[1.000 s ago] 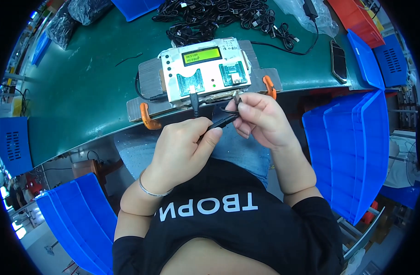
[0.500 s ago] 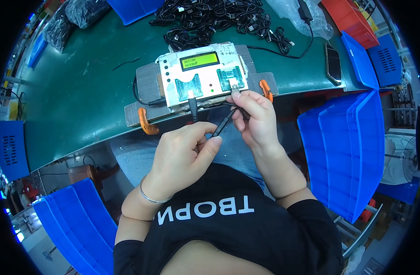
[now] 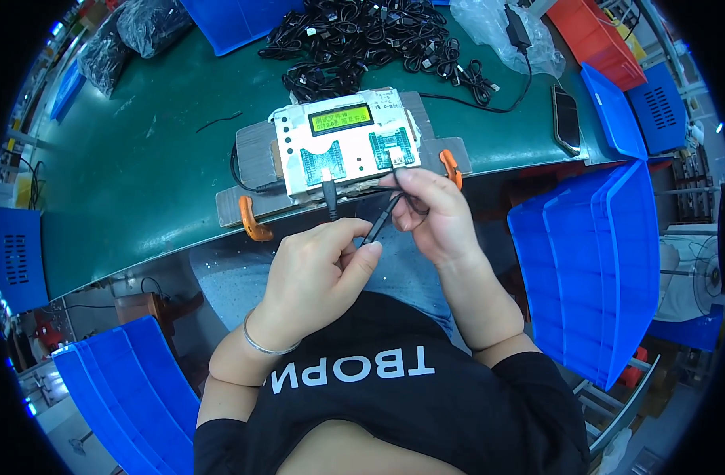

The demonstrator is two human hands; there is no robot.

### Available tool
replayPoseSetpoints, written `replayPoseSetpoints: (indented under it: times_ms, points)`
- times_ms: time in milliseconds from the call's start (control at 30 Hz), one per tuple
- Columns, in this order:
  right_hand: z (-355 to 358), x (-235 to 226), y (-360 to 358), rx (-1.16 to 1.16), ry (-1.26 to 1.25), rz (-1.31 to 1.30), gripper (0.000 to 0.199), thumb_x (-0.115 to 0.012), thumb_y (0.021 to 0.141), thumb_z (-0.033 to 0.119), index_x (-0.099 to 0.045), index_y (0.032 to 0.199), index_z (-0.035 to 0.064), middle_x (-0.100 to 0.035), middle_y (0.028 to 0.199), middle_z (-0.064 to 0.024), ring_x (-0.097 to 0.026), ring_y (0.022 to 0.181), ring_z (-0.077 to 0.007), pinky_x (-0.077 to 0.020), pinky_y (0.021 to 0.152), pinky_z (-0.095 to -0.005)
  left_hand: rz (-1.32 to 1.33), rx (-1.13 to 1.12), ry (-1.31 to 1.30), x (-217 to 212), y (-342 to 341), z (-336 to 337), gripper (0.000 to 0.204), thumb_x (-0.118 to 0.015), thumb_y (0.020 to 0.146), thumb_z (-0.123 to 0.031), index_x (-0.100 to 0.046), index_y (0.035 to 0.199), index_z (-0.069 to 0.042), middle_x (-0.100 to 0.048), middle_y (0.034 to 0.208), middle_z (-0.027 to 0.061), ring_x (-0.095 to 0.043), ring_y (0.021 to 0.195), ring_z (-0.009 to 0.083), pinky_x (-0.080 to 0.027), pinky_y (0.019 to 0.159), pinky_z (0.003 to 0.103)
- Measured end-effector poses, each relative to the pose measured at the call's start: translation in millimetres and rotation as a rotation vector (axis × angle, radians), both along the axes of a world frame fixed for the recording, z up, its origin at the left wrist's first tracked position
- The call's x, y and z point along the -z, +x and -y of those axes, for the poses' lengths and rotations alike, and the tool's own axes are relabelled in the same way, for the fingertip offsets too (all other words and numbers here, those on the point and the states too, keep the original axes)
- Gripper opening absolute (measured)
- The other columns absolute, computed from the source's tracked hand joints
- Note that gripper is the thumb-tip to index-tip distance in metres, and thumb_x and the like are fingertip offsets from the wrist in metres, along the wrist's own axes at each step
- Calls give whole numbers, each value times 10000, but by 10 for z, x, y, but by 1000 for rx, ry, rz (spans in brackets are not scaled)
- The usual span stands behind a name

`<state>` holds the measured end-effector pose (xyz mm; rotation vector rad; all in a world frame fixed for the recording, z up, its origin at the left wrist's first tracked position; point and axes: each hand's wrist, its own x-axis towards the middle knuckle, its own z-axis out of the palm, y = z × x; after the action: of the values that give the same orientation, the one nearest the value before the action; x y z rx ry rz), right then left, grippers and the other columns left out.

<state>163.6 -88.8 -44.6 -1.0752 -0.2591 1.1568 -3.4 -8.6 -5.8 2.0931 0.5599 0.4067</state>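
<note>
A white tester box (image 3: 295, 176) with a small lit screen (image 3: 341, 119) and two green circuit boards sits at the table's front edge. My right hand (image 3: 441, 214) pinches the black plug of a cable (image 3: 414, 204) at the socket of the right circuit board (image 3: 384, 146), and some of the cable is gathered under its fingers. Below the box, my left hand (image 3: 311, 265) grips a slim black connector (image 3: 376, 230) between thumb and forefinger. Another black plug (image 3: 329, 198) is in the left circuit board (image 3: 319, 161), apart from both hands.
Orange clamps (image 3: 254, 220) (image 3: 451, 168) flank the box. Behind it lies a heap of black cables (image 3: 362, 43). A phone (image 3: 566, 119) rests at the right, above a large blue bin (image 3: 592, 269). Another blue bin (image 3: 125, 388) stands at lower left.
The characters on the tester's screen have changed. My right fingers have shifted slightly at the plug, while my left hand keeps its grip. The whole view has shifted a little.
</note>
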Motion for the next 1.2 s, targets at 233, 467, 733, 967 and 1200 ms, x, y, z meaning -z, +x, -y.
replayPoseSetpoints:
  times_ms: [233, 467, 733, 967, 1200]
  points:
    - [235, -183, -118, -133, -17, 342, 145, -574, 892, 128, -616, 854, -6, -574, 607, -27, -485, 456, -56, -368, 426, -156, 35, 98, 151, -40, 17, -11, 137, -637, 818, -145, -631, 790, -11, -575, 623, 121, -575, 528, 269, -439, 504, 317]
    - [7, -1264, 988, 672, 898, 764, 241, -483, 960, 213, -568, 1046, 5, -544, 750, -24, -379, 518, -67, -328, 483, -202, 197, 9, 29, 36, -37, -23, 194, -592, 865, -166, -598, 752, -9, -562, 621, 136, -573, 542, 295, -441, 496, 329]
    - [-1145, -1874, 1752, 640, 403, 1810, 335, -620, 881, 179, -582, 1196, 69, -654, 998, -86, -627, 947, -189, -479, 796, -306, 209, 4, -22, 76, -87, 22, 163, -637, 835, -167, -609, 809, -8, -540, 629, 107, -530, 525, 223, -426, 505, 294]
    - [-557, -608, 2352, -298, -537, 1801, 349, -632, 747, 2, -674, 1074, 113, -625, 1039, -128, -592, 996, -228, -470, 850, -311, 161, 84, -58, 28, -126, 41, 114, -650, 799, -108, -615, 850, -13, -529, 628, 89, -509, 511, 178, -417, 496, 282]
    - [-151, -229, 2268, -222, -435, 1807, 255, -654, 747, 10, -662, 998, 59, -594, 949, -118, -588, 892, -292, -477, 799, -333, 177, 61, -85, 78, -118, 6, 123, -661, 782, -103, -629, 861, -13, -497, 602, 65, -455, 481, 150, -373, 467, 258]
